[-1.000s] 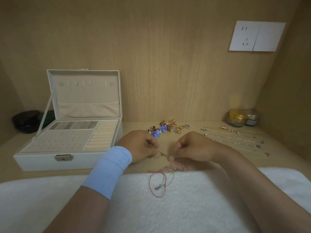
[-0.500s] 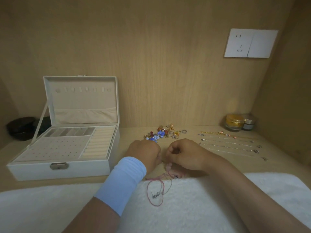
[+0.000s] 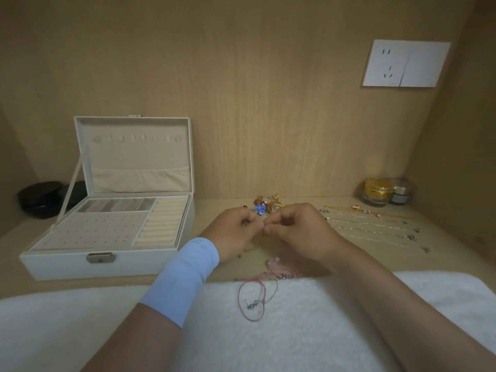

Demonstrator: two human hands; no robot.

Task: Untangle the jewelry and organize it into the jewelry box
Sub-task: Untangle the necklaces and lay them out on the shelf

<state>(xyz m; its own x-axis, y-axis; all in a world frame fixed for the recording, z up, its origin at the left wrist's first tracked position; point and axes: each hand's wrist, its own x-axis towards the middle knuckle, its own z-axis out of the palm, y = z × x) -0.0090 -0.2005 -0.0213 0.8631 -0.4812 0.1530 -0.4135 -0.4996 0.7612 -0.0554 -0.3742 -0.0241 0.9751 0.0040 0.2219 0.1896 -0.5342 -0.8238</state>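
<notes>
Jewelry box [image 3: 67, 264], one; left hand [image 3: 236, 234] and right hand [image 3: 298, 232], tip to tip.

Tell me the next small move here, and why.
Probably ease the left hand and right hand gently apart: both pinch a fine strand where they meet, barely visible, while straightened chains lie to the right.

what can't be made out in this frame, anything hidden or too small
- Piece pinched between left hand and right hand: head view, curled fingers cover it.
- Bead pile: head view, hands hide its front, too small.
- Black objects: head view, jewelry box hides part, dark.
</notes>
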